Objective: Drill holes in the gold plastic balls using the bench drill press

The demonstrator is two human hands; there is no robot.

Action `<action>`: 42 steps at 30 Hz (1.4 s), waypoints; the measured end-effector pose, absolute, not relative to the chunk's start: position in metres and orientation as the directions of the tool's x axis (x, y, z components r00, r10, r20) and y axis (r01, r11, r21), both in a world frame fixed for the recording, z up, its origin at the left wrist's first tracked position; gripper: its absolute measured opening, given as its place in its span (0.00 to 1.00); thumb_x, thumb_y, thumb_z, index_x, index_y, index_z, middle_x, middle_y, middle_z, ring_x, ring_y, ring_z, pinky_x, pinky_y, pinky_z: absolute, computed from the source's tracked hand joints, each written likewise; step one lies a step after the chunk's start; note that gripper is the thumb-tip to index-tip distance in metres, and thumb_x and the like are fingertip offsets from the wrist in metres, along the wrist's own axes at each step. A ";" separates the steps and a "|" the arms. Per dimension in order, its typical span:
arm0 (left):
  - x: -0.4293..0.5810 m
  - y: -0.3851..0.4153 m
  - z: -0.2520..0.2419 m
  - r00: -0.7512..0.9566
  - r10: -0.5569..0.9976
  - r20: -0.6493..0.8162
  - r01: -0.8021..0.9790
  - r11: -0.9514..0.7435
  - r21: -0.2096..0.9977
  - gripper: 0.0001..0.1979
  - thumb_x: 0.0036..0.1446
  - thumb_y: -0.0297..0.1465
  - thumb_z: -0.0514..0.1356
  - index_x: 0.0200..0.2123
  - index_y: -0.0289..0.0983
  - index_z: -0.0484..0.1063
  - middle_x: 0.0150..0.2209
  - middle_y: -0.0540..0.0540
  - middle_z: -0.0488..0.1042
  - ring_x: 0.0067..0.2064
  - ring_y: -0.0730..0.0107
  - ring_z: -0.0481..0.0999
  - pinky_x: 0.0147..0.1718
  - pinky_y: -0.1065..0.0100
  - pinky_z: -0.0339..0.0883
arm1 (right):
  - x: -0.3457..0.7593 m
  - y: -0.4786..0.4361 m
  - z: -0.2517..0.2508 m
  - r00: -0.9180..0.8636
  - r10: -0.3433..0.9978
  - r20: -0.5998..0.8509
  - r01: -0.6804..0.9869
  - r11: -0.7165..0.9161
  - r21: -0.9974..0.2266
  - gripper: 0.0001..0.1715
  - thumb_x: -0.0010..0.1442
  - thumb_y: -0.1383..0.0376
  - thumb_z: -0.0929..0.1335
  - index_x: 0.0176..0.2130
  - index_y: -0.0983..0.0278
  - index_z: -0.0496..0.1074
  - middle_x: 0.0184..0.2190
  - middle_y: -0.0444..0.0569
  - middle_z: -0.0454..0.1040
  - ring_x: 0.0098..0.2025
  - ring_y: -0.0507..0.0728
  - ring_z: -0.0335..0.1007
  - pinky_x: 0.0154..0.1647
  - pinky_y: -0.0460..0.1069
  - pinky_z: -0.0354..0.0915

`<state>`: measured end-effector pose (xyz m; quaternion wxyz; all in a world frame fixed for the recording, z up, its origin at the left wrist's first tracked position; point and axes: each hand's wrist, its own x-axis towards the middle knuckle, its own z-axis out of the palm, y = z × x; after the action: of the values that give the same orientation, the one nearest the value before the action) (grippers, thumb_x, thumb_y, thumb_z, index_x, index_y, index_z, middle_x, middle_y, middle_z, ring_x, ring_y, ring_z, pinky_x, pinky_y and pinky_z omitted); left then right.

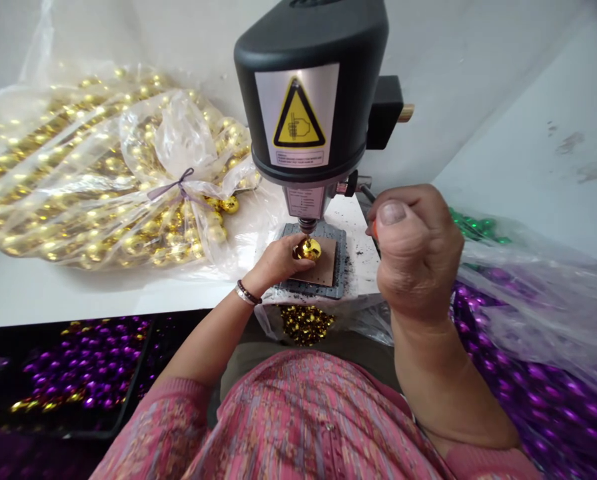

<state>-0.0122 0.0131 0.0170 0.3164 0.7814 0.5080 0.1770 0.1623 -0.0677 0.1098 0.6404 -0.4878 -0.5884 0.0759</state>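
A black drill press (308,113) with a yellow warning label stands in front of me. My left hand (281,259) is closed around a shiny gold ball (310,250), thumb and fingers on either side of it. The ball rests on a brown board (326,261) over the grey drill base (339,240). Right above the ball is the drill bit (307,233); whether it has gone into the ball I cannot tell. My right hand (413,247) is wrapped in a fist around the drill press lever (369,193), of which a bit of orange shows by the thumb.
Left on the white table (23,287) lies a tied clear bag of gold bead strands (113,173). Below it, a black crate (123,420) holds purple and gold beads. A bag of gold pieces (306,325) hangs at the table edge. Purple beads (538,380) and green beads (478,227) lie right.
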 end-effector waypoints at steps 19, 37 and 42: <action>-0.015 0.009 0.006 0.424 0.903 -0.073 0.579 -0.208 0.788 0.28 0.51 0.32 0.67 0.57 0.37 0.73 0.48 0.46 0.79 0.46 0.64 0.77 0.50 0.66 0.68 | 0.164 -0.071 0.068 0.198 0.549 0.812 0.619 0.572 -0.538 0.07 0.63 0.63 0.64 0.33 0.59 0.70 0.26 0.41 0.71 0.28 0.49 0.67 0.30 0.46 0.65; -0.010 0.004 0.005 0.386 0.920 -0.069 0.593 -0.190 0.782 0.28 0.51 0.34 0.68 0.55 0.36 0.72 0.48 0.46 0.79 0.47 0.61 0.77 0.47 0.66 0.68 | 0.156 -0.059 0.062 0.331 0.478 0.814 0.542 0.610 -0.579 0.08 0.63 0.64 0.64 0.33 0.62 0.70 0.26 0.41 0.70 0.29 0.48 0.70 0.31 0.46 0.66; -0.016 -0.007 0.008 0.308 0.949 -0.065 0.615 -0.147 0.775 0.26 0.51 0.37 0.66 0.54 0.37 0.72 0.42 0.47 0.79 0.42 0.63 0.77 0.42 0.67 0.68 | 0.156 -0.057 0.131 0.455 0.647 0.612 0.417 0.452 -0.789 0.21 0.63 0.57 0.63 0.23 0.64 0.65 0.18 0.39 0.60 0.23 0.46 0.58 0.25 0.46 0.55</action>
<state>-0.0163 -0.0068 0.0077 0.3649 0.7216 0.5418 0.2292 0.1560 -0.0566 0.1308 0.6788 -0.5166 -0.5149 0.0847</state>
